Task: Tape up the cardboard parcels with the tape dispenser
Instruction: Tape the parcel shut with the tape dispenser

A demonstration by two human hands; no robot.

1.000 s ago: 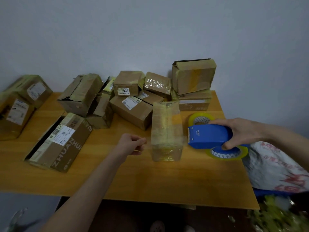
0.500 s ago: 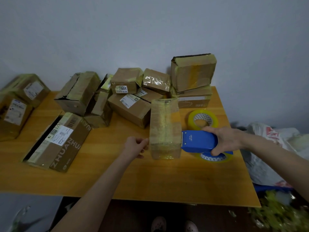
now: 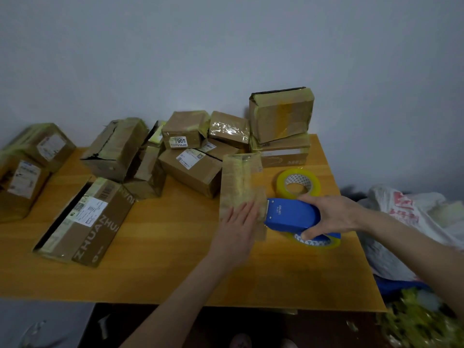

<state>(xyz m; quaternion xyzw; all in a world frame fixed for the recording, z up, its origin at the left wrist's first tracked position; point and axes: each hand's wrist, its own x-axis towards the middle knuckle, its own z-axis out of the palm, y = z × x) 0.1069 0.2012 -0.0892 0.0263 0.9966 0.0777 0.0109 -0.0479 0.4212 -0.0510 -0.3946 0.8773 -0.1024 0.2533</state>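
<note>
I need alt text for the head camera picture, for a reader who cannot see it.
A person's right hand holds a blue tape dispenser against an upright, tape-wrapped parcel on a wooden table, while the flat left hand presses on its front. Other taped parcels are piled behind, near a yellow tape roll.

Left hand (image 3: 238, 222) flat on the upright parcel (image 3: 241, 182) — right hand (image 3: 331, 214) grips the blue tape dispenser (image 3: 288, 216) against it

L hand (image 3: 238, 222) opened flat onto parcel (image 3: 241, 182); dispenser (image 3: 291, 214) now touching parcel's side.
</note>
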